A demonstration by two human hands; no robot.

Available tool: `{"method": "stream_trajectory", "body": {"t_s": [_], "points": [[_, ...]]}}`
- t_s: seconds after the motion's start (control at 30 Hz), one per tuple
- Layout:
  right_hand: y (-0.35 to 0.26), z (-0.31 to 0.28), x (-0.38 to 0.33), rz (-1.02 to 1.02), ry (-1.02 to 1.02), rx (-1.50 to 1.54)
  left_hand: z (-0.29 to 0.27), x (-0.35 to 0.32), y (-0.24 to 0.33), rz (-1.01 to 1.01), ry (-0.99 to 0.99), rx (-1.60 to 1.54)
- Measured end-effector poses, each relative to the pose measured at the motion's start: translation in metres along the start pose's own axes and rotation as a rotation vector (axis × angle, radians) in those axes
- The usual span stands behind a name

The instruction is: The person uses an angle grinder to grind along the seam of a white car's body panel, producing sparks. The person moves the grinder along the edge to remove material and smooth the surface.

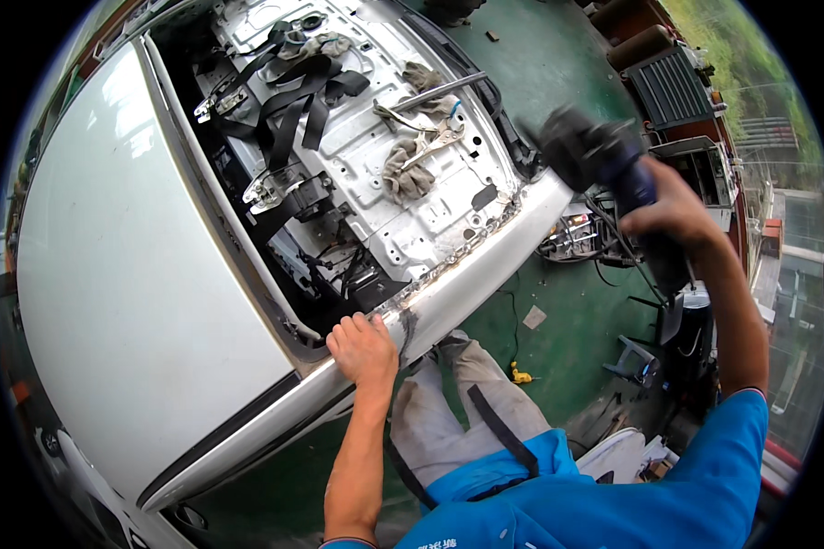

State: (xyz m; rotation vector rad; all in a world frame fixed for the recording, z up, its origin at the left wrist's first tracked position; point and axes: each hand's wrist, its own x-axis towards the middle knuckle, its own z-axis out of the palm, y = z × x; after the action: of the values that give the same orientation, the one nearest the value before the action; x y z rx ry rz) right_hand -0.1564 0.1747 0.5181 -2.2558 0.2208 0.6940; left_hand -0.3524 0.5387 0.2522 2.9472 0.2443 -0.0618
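Observation:
My right hand (673, 206) is closed round a dark angle grinder with blue parts (627, 174), raised at the right above the end of a white car body (110, 256). The tool's head is smeared by motion. My left hand (364, 348) rests on the near corner of the car's opening, its fingers curled over the edge of the white side panel (471, 279). Close to that hand the panel shows a bare, darkened patch (410, 316). A rough, ground seam (467, 247) runs along the panel's inner edge, away toward the far right corner.
Inside the stripped body lie black belts (307, 96), grey work gloves (407, 174) and locking pliers (441, 142). On the green floor are a yellow tool (520, 373) and a blue-grey stand (633, 361). Equipment with cables (581, 233) stands beyond the panel's far end.

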Motion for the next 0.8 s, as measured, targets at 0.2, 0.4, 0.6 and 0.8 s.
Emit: {"method": "stream_trajectory", "body": {"t_s": [0.2, 0.4, 0.6, 0.8], "points": [[0.003, 0.08, 0.047, 0.026, -0.352, -0.357, -0.012, 0.003, -0.008, 0.015, 0.021, -0.216], [-0.007, 0.121, 0.074, -0.067, -0.582, -0.681, -0.037, -0.033, -0.001, 0.08, 0.14, -0.624], [-0.052, 0.161, 0.092, -0.046, -0.773, -0.928, -0.075, -0.051, 0.101, -0.566, -0.676, -1.998], [-0.061, 0.189, 0.109, -0.097, -0.854, -0.997, -0.058, 0.002, 0.141, -0.849, -0.749, -2.69]]}}
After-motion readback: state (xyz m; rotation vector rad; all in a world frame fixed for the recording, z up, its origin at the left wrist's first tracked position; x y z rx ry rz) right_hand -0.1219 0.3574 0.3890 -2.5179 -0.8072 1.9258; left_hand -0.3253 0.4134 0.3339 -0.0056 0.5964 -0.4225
